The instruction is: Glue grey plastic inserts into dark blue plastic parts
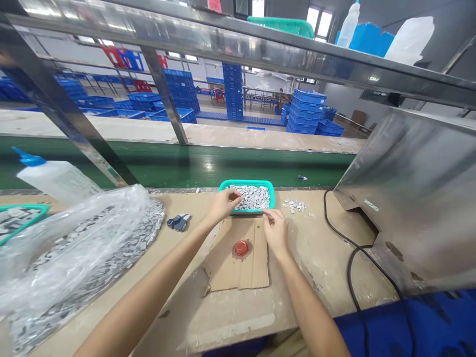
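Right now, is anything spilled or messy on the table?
Yes. A few small grey pieces lie loose on the table, just right of the green tray that holds the rest. The cardboard sheet is torn and ragged along its left edge.

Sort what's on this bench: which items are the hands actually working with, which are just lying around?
In use:
left hand in the teal tray
small grey parts filling it
right hand at the tray's front edge, over the cardboard sheet

Lying about:
red cap
squeeze bottle
plastic bag
black cable
loose parts
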Motion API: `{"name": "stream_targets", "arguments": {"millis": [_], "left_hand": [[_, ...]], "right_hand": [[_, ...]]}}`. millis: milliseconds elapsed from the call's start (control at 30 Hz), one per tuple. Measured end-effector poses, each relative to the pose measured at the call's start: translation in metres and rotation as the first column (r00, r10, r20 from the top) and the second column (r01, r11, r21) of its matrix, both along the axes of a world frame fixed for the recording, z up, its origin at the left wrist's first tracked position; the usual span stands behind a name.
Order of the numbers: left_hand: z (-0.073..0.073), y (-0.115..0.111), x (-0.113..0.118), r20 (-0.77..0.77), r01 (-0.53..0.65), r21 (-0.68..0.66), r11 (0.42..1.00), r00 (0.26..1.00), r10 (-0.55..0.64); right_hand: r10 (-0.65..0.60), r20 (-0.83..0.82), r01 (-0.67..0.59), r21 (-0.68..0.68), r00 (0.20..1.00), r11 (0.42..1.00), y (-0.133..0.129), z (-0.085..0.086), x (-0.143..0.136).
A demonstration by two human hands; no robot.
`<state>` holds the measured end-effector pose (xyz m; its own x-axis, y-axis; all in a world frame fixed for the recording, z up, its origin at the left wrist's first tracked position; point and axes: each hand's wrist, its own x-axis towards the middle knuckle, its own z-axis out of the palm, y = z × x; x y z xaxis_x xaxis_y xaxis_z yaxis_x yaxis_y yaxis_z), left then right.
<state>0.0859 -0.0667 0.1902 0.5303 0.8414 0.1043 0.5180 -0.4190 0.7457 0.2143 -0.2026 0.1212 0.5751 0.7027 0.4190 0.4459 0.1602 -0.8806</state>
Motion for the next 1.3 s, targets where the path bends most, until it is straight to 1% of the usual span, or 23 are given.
{"name": "stream_targets", "arguments": {"millis": [33, 67, 100, 133, 167, 200, 233, 267, 300, 367, 400, 467, 600, 700, 833, 900, 967, 1100, 1167, 1200, 1233, 1267, 1300], "left_hand": [[0.003, -0.005, -0.003, 0.084, 0.030, -0.101, 0.994, 0.996, -0.022], [0.005, -0.011, -0.006, 0.198, 0.078, -0.245, 0.966, 0.980, -0.029], [0.006, -0.018, -0.009, 0.328, 0.145, -0.413, 0.899, 0.945, -0.002], [0.007, -0.025, -0.013, 0.443, 0.223, -0.572, 0.789, 0.894, 0.069], [0.007, -0.032, -0.016, 0.516, 0.297, -0.695, 0.655, 0.840, 0.166], [0.006, -0.039, -0.020, 0.539, 0.350, -0.772, 0.531, 0.802, 0.257], [0.004, -0.045, -0.024, 0.531, 0.372, -0.814, 0.446, 0.788, 0.312], [0.001, -0.050, -0.027, 0.517, 0.382, -0.838, 0.391, 0.785, 0.341], [-0.002, -0.054, -0.031, 0.507, 0.388, -0.849, 0.358, 0.788, 0.350], [-0.009, -0.058, -0.037, 0.510, 0.407, -0.850, 0.334, 0.795, 0.328], [-0.012, -0.058, -0.040, 0.520, 0.421, -0.843, 0.336, 0.796, 0.308], [-0.019, -0.058, -0.045, 0.546, 0.445, -0.820, 0.360, 0.799, 0.254], [-0.028, -0.058, -0.054, 0.547, 0.446, -0.771, 0.454, 0.829, 0.116], [-0.029, -0.061, -0.060, 0.518, 0.423, -0.738, 0.526, 0.854, 0.041], [-0.027, -0.064, -0.065, 0.500, 0.413, -0.680, 0.606, 0.865, -0.029], [-0.027, -0.064, -0.067, 0.493, 0.409, -0.661, 0.629, 0.869, -0.046], [-0.027, -0.064, -0.069, 0.495, 0.413, -0.652, 0.636, 0.867, -0.055], [-0.030, -0.064, -0.068, 0.510, 0.431, -0.642, 0.634, 0.857, -0.066], [-0.032, -0.065, -0.067, 0.517, 0.433, -0.612, 0.661, 0.852, -0.079], [-0.032, -0.065, -0.066, 0.522, 0.422, -0.584, 0.694, 0.849, -0.077], [-0.032, -0.064, -0.067, 0.525, 0.393, -0.544, 0.741, 0.848, -0.065], [-0.032, -0.062, -0.068, 0.524, 0.340, -0.489, 0.803, 0.851, -0.041], [-0.032, -0.059, -0.072, 0.512, 0.259, -0.416, 0.872, 0.859, -0.010]], "right_hand": [[0.047, -0.042, -0.047, 0.017, 0.998, 0.999, 0.000, 0.002, 0.000], [0.101, -0.082, -0.098, 0.035, 0.992, 0.995, 0.000, 0.005, -0.001], [0.157, -0.115, -0.151, 0.055, 0.981, 0.987, 0.000, 0.008, -0.002], [0.212, -0.141, -0.203, 0.075, 0.967, 0.976, -0.001, 0.010, -0.004], [0.263, -0.158, -0.251, 0.095, 0.952, 0.963, -0.002, 0.013, -0.005], [0.308, -0.168, -0.292, 0.114, 0.936, 0.950, -0.004, 0.016, -0.007], [0.345, -0.171, -0.326, 0.130, 0.923, 0.936, -0.006, 0.019, -0.009], [0.376, -0.170, -0.355, 0.141, 0.911, 0.924, -0.008, 0.021, -0.011], [0.399, -0.166, -0.378, 0.147, 0.902, 0.914, -0.010, 0.024, -0.012], [0.434, -0.150, -0.415, 0.144, 0.888, 0.899, -0.014, 0.028, -0.015], [0.447, -0.139, -0.430, 0.136, 0.883, 0.892, -0.016, 0.029, -0.017], [0.464, -0.119, -0.452, 0.112, 0.878, 0.885, -0.018, 0.031, -0.019], [0.450, -0.115, -0.448, 0.048, 0.886, 0.893, -0.020, 0.030, -0.025], [0.436, -0.151, -0.444, -0.027, 0.887, 0.895, -0.021, 0.028, -0.028], [0.463, -0.179, -0.485, -0.107, 0.868, 0.868, -0.022, 0.025, -0.026], [0.492, -0.175, -0.516, -0.131, 0.853, 0.847, -0.022, 0.025, -0.025], [0.511, -0.164, -0.533, -0.146, 0.844, 0.833, -0.023, 0.025, -0.024], [0.512, -0.125, -0.526, -0.152, 0.850, 0.837, -0.024, 0.026, -0.026], [0.504, -0.097, -0.514, -0.146, 0.858, 0.846, -0.024, 0.028, -0.026], [0.495, -0.081, -0.501, -0.141, 0.865, 0.854, -0.024, 0.029, -0.026], [0.478, -0.064, -0.483, -0.134, 0.876, 0.866, -0.024, 0.030, -0.025], [0.455, -0.046, -0.457, -0.127, 0.889, 0.880, -0.025, 0.030, -0.023], [0.428, -0.027, -0.428, -0.121, 0.903, 0.896, -0.025, 0.031, -0.021]]}}
